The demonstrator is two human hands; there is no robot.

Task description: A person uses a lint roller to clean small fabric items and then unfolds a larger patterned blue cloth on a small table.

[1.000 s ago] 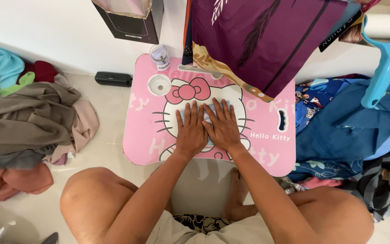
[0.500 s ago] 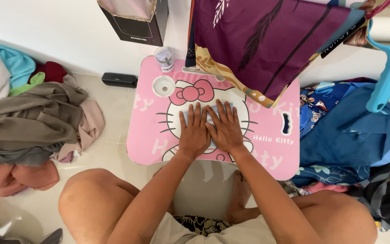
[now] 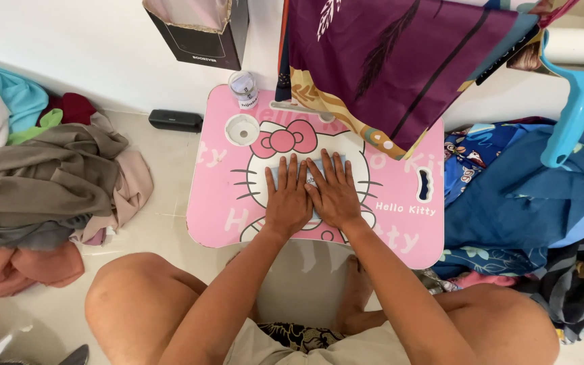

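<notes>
A pink lap table (image 3: 224,203) with a white cartoon cat print stands on the tiled floor before me. My left hand (image 3: 288,197) and my right hand (image 3: 334,192) lie flat side by side on a small folded pale blue cloth (image 3: 273,175) in the table's middle. Fingers are spread and pressed down, and most of the cloth is hidden under the palms. Both hands hold nothing.
A small clear cup (image 3: 242,88) stands at the table's far left corner beside a round cup hole (image 3: 241,128). A purple patterned cloth (image 3: 400,61) hangs over the far edge. Clothes piles lie left (image 3: 42,182) and right (image 3: 528,196). A black box (image 3: 176,120) lies by the wall.
The hands stay pressed flat on the folded cloth. Only the camera view has shifted slightly.
</notes>
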